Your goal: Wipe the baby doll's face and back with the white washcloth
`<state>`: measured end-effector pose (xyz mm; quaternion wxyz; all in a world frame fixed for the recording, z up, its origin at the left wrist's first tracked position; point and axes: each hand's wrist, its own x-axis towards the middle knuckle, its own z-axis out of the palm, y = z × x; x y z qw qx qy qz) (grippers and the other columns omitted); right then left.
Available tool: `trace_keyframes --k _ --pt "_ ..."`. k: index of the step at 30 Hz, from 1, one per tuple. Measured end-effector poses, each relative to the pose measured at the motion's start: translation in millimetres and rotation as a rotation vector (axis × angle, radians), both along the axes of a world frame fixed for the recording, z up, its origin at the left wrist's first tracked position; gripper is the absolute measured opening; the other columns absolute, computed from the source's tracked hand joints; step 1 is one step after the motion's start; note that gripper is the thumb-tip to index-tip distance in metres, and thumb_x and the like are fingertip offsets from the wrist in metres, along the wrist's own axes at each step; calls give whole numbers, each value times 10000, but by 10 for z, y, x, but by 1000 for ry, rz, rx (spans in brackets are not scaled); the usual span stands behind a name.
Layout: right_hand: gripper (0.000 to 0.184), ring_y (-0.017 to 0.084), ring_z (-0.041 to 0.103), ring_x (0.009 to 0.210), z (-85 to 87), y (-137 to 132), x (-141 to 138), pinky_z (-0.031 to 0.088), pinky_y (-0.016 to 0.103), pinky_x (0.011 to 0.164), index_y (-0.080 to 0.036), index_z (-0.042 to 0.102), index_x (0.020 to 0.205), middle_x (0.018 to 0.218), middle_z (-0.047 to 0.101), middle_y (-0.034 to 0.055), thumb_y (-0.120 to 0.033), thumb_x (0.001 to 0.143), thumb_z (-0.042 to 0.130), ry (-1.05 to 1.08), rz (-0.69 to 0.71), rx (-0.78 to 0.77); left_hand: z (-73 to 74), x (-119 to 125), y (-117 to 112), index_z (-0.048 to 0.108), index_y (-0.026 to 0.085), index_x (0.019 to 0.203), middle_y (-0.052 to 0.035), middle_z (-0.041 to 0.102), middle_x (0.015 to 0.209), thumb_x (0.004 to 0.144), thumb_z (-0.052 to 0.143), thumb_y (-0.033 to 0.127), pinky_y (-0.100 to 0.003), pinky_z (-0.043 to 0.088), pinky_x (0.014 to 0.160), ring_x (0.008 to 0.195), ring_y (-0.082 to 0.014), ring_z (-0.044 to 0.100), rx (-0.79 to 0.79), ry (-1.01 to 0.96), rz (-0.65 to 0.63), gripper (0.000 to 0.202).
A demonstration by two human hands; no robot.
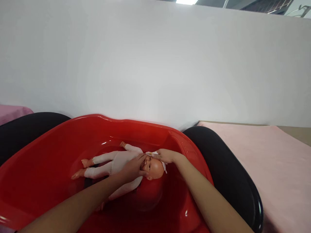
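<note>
Doll [119, 160]: L hand [134, 167] clasped round chin; R hand [166, 155] at head's side, grip unclear.

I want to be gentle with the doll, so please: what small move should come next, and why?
Perhaps the right hand should gently ease the white cloth along the doll's head: it rests by that cloth, and the left hand, at the chin, could steady the doll.

Soft, even light (a lamp [186, 1] glares white) leaves glints on the tub [48, 155].
</note>
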<state>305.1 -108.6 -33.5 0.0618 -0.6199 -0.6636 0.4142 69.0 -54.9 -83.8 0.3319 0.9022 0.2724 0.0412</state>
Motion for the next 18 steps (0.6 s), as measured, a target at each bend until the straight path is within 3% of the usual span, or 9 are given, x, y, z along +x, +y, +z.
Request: trace_keyframes --k 3,8,14,18 --pt "720 188 626 649 3 31 -61 499 291 693 -154 744 1110 758 730 69 -747 1016 346 57 54 18 -53 4 20 571 236 1377 -114 621 1448 772 725 331 -345 484 1017 1233 -322 620 -34 -61 -1 631" --pt "710 202 608 561 -27 26 31 477 299 618 -118 740 1018 603 657 69 -711 1032 350 -107 -73 -128 -56 6 32 561 248 1375 -111 613 1472 765 725 319 -346 481 1030 1274 -328 602 -22 -42 6 636" --pt "659 170 576 531 -14 37 -7 477 283 598 -157 717 1161 663 671 26 -712 1016 393 111 42 -29 -61 1 67 542 232 1422 -122 588 1510 744 724 335 -362 480 1063 1295 -355 606 -56 -33 -5 709" --pt "612 198 629 631 -37 72 52 490 296 675 -131 744 1008 730 713 74 -669 1013 453 -105 -45 -88 -55 6 72 551 198 1438 -148 580 1520 738 733 357 -400 466 1095 1339 -392 577 -70 -37 8 740"
